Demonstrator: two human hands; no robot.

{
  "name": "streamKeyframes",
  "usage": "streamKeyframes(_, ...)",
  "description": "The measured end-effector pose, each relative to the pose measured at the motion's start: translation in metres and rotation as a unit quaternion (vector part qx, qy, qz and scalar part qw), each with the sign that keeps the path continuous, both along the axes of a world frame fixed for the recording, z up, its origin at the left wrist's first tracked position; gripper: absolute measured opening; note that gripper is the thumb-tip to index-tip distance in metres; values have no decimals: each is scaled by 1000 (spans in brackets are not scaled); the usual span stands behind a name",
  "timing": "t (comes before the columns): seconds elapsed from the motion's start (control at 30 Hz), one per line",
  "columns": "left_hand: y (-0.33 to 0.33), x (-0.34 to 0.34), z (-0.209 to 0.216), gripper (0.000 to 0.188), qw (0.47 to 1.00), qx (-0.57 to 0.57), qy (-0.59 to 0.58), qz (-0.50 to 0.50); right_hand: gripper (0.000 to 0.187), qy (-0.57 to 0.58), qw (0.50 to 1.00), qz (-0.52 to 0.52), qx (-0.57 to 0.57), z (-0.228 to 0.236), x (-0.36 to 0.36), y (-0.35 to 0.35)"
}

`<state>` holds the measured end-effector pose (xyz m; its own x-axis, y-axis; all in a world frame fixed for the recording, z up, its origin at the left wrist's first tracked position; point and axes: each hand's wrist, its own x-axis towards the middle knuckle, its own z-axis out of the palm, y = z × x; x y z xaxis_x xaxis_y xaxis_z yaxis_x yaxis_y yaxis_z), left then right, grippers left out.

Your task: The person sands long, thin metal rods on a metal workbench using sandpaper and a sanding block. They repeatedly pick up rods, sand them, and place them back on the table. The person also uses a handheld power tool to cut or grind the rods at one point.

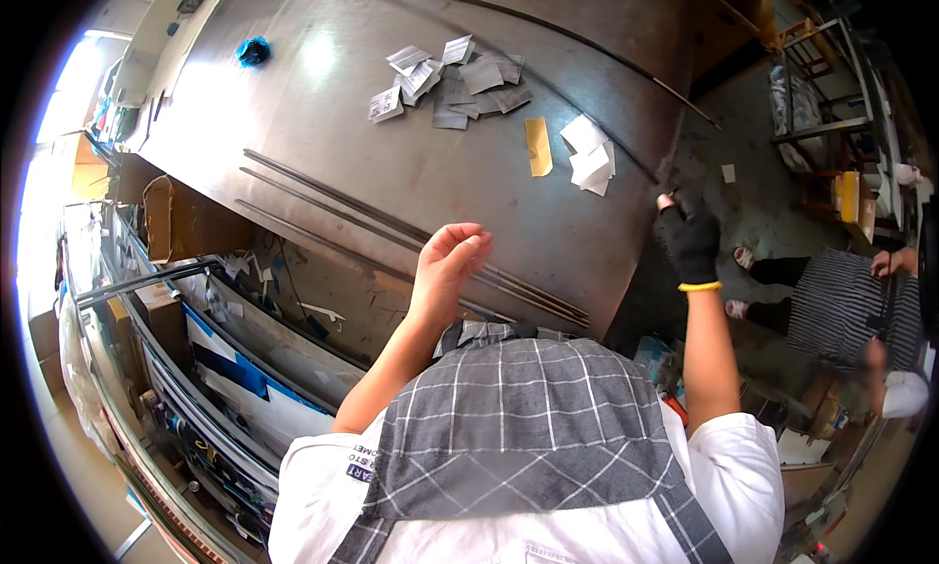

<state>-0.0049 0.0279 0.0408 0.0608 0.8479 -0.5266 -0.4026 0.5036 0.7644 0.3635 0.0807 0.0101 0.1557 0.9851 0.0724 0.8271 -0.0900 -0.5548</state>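
My bare left hand [453, 261] is raised above the table's near edge, its fingers curled with the tips together. Whatever they may hold is too small or hidden to make out. Several dark thin rods [342, 204] lie below it, running along that edge. Off the table's right side, my right hand [691, 239] wears a black glove with a yellow cuff. Its fingers are closed at the near end of a long dark rod [599, 126], which slants away to the far left above the table. White paper slips [590, 155] and a yellow-brown strip [538, 147] lie left of the glove.
Many grey and white slips [455, 85] are scattered on the metal table [293, 104]. Another long rod [548, 26] crosses its far side and overhangs the right edge. A blue bundle [252, 51] sits far left. Racks of strips [235, 359] stand at lower left. A person [851, 305] is at right.
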Motion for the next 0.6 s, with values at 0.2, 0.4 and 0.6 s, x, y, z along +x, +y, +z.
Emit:
streamKeyframes(0.2,30,3,-2,22,972,162,170,-7,20,118,991,62,-25,-6,-78,-68)
streamKeyframes(0.4,85,-23,-24,32,799,276,534,-6,18,117,985,84,-94,5,-98,-98)
streamKeyframes(0.6,160,-49,-51,42,562,308,762,-91,17,20,992,120,-18,4,-101,-96)
